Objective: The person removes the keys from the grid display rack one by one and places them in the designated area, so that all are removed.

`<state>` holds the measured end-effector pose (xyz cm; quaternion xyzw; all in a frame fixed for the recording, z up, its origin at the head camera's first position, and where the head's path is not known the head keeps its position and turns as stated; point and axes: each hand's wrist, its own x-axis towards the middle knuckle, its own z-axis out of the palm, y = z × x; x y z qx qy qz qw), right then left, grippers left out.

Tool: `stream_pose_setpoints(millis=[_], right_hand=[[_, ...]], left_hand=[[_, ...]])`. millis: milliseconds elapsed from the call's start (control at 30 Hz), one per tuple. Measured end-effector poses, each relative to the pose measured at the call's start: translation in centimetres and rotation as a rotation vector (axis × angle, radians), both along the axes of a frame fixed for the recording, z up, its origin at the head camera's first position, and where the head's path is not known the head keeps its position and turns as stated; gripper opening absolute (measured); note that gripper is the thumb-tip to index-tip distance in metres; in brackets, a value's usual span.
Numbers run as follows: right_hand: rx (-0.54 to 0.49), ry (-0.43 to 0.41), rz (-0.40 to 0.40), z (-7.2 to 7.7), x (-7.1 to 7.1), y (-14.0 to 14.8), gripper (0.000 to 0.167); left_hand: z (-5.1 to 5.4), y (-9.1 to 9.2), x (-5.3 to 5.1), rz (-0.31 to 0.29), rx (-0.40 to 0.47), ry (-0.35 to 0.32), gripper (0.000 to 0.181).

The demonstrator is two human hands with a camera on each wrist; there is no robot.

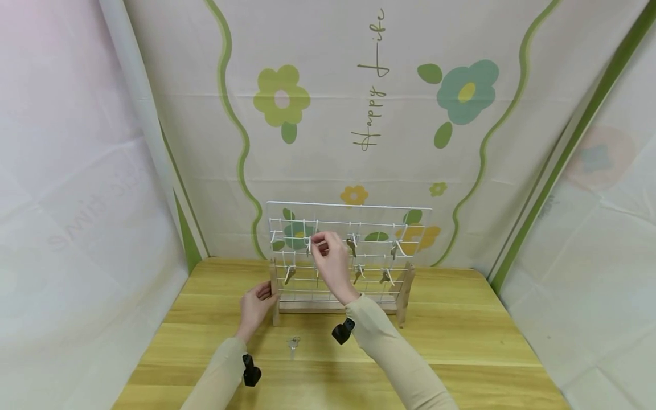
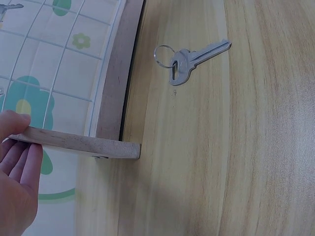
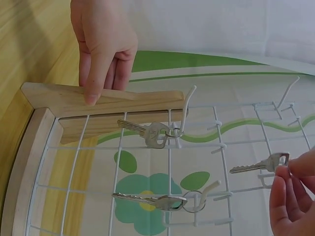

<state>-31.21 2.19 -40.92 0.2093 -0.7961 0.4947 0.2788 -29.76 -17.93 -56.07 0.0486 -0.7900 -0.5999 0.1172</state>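
My right hand (image 1: 334, 266) is at the front of a white wire grid rack (image 1: 350, 205) with a wooden base. In the right wrist view its thumb and fingers pinch a silver key (image 3: 256, 164) at the head end, beside the wires; whether its ring sits on a hook is hidden by the fingers. My left hand (image 1: 255, 310) grips the rack's left wooden side piece (image 2: 78, 142), thumb on one face and fingers on the other. Two more keys hang by rings from white hooks, an upper key (image 3: 147, 132) and a lower key (image 3: 152, 200) in the right wrist view.
One loose key (image 2: 184, 66) with a ring lies on the wooden table (image 1: 461, 341) before the rack. Several other hooks, some with keys such as a hanging key (image 1: 351, 246), are on the grid. A patterned cloth (image 1: 328, 159) stands behind, with cloth sides left and right.
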Motion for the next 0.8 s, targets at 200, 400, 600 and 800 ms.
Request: stream_pose_setpoints(millis=[200, 400, 600, 800], right_hand=[[0.001, 0.014, 0.000, 0.1, 0.1, 0.0, 0.006], [0.002, 0.007, 0.011, 0.1, 0.3, 0.0, 0.005], [0.015, -0.003, 0.037, 0.1, 0.7, 0.3, 0.005], [0.020, -0.020, 0.054, 0.0, 1.3, 0.7, 0.005]], left_hand=[[0.0, 0.0, 0.0, 0.002, 0.001, 0.003, 0.045], [0.2, 0.1, 0.1, 0.000, 0.008, 0.004, 0.044], [0.3, 0.1, 0.2, 0.007, 0.006, 0.014, 0.043], [0.4, 0.0, 0.2, 0.009, -0.007, 0.009, 0.043]])
